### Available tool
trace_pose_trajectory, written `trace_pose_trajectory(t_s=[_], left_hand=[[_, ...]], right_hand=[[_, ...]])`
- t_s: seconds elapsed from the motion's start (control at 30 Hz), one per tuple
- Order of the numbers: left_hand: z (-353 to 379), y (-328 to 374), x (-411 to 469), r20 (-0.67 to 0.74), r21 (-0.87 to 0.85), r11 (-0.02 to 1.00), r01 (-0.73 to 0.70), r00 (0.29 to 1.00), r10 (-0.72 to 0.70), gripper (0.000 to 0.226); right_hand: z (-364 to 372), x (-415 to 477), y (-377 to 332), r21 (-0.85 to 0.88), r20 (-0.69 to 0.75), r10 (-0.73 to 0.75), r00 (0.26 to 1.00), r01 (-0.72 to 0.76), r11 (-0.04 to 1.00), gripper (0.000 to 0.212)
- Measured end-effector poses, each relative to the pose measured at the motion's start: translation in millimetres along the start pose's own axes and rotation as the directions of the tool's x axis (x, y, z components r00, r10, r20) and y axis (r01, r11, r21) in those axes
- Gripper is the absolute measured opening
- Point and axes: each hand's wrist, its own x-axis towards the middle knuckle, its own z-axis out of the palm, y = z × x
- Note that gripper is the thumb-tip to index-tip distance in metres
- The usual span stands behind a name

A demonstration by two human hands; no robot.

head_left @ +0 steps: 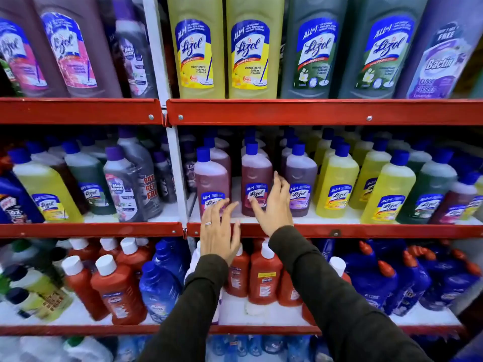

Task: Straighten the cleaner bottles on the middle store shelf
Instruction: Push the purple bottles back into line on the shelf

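Observation:
On the middle shelf [339, 230] stand rows of blue-capped cleaner bottles. A pink bottle [212, 178] is at the front left of the bay, and a second pink bottle [256, 176] stands right of it. A purple bottle [301, 176] follows, then yellow bottles [337, 184]. My left hand [219, 231] is spread open just in front of the first pink bottle's label, fingers apart, holding nothing. My right hand [274, 205] is open beside the second pink bottle, with its fingers against the bottle's right side and lower label.
The upper shelf [313, 112] carries large yellow and green bottles. The lower shelf [261, 329] holds red and blue bottles under my forearms. A white upright post [177, 173] separates the left bay, where grey, green and yellow bottles stand unevenly.

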Motion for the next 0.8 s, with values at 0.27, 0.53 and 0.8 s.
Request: trace_pose_trajectory(t_s=[0.27,0.53,0.8], left_hand=[[12,-40,-24,0.206,0.106,0.994,-0.029,0.978,0.006,0.039],[14,-41,-23,0.205,0.159,0.986,-0.056,0.979,0.023,0.043],[18,-38,-23,0.179,0.150,0.988,-0.023,0.984,-0.004,0.041]], right_hand=[[27,32,-19,0.064,-0.019,0.309,0.951,-0.307,0.950,0.102],[42,41,-19,0.051,-0.013,0.370,0.929,-0.369,0.928,0.099],[36,25,-8,0.068,0.007,0.300,0.954,-0.300,0.951,0.098]])
